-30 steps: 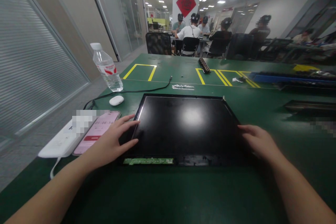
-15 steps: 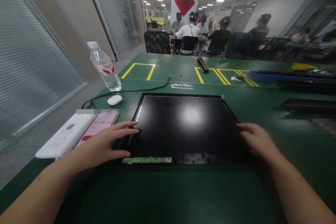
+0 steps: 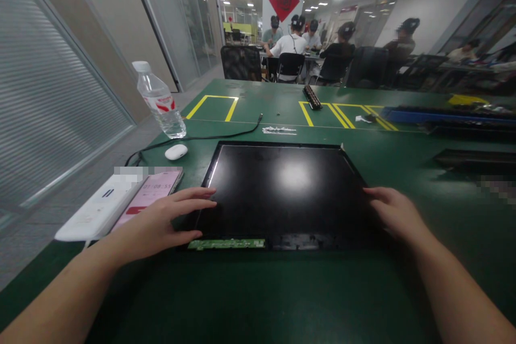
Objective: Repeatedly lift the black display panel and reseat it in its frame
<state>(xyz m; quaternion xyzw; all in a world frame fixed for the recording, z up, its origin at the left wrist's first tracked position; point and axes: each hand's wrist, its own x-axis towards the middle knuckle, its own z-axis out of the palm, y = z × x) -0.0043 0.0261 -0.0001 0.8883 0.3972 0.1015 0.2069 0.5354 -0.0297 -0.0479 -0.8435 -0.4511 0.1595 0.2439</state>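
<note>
A black flat display panel [image 3: 282, 188] lies screen-up on the green table [image 3: 258, 295], with a narrow green circuit strip [image 3: 226, 244] along its near edge. My left hand [image 3: 161, 223] rests on the panel's left edge, fingers stretched out flat, thumb near the front corner. My right hand [image 3: 397, 215] lies on the panel's right edge with the fingers lightly curved over it. Neither hand lifts the panel.
Left of the panel lie a phone with a pink screen [image 3: 147, 199], a white power strip [image 3: 94, 215], a white earbud case [image 3: 176, 151], a black cable [image 3: 209, 137] and a water bottle [image 3: 159, 99]. Dark trays [image 3: 471, 158] sit right. Several people sit at far tables.
My left hand has slid a little back along the panel's left edge. The view has shifted slightly; the panel and my right hand stay as they were.
</note>
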